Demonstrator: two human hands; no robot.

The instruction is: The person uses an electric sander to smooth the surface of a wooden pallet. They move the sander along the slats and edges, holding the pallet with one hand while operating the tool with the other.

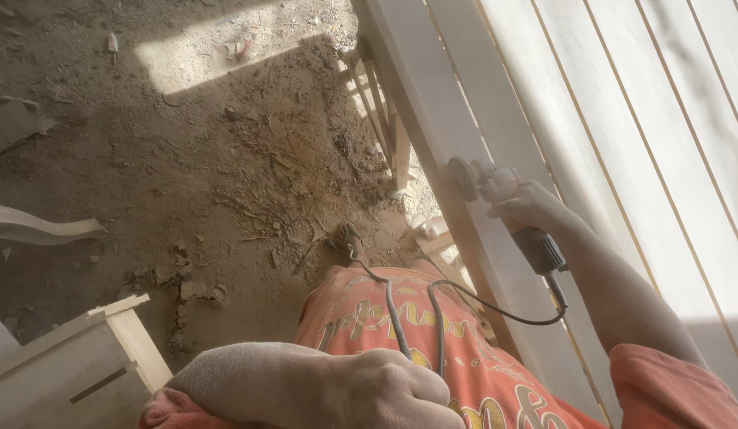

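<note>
My right hand (527, 208) is wrapped tight around the body of an angle grinder (504, 210), with its round sanding disc (463, 178) pressed against the pale frame rail of a big slatted wooden panel (623, 159). That panel fills the whole side of the view beyond the grinder, its long boards running side by side with thin dark gaps between them, bright where the sun hits and shaded at the near end. The grinder's black cord (464, 306) drops from the handle, loops below my wrist and trails back across my orange shirt (432, 349), where it lies in two strands. My left hand (385, 389) is closed in a fist, dusted with fine sawdust, sitting low in front of my chest, well apart from the grinder; I cannot tell whether it grips anything. On the far side of the grinder from the panel lies the dirt floor (186, 175), brown and littered with wood chips and shavings, with one sunlit patch far from me. Just under the panel's edge stands a small wooden frame piece (381, 111). Much farther from the grinder, a curved wood offcut (35, 226) lies on the dirt, and an unfinished wooden box (75, 357) stands near my left forearm.
</note>
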